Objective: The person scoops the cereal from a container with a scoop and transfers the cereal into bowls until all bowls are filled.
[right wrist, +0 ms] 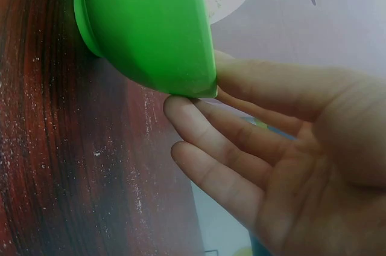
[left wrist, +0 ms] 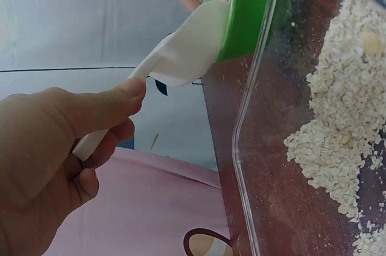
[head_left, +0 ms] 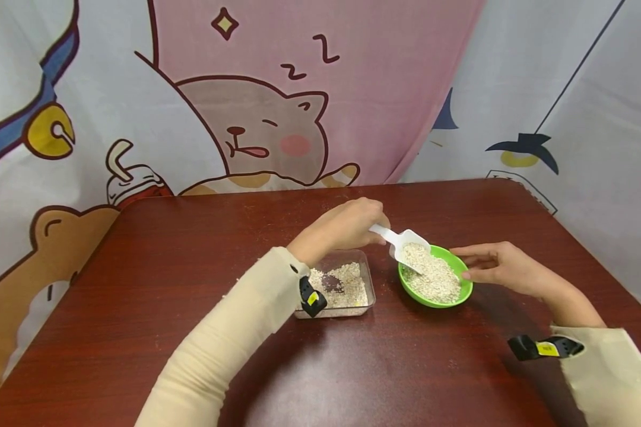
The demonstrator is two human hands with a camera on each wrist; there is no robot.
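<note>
My left hand point(head_left: 347, 225) grips the handle of a white scoop point(left wrist: 190, 44), thumb along its top and fingers curled beneath. The scoop's head tilts over the left rim of a green bowl point(right wrist: 148, 26), with oat flakes point(head_left: 432, 276) both on the scoop and heaped in the bowl. At the bowl's right side my right hand point(head_left: 513, 270) pinches the rim between thumb and fingertips point(right wrist: 181, 108). Below my left wrist stands a clear plastic box point(head_left: 373, 290) with more oats point(left wrist: 350, 87) spread over its floor, partly hidden by the sleeve in the head view.
The dark red wooden table point(head_left: 384, 367) has fine crumbs scattered on it. Behind it hangs a curtain point(head_left: 395, 71) printed with cartoon animals. Both wrists wear black straps over pale sleeves point(head_left: 235, 320).
</note>
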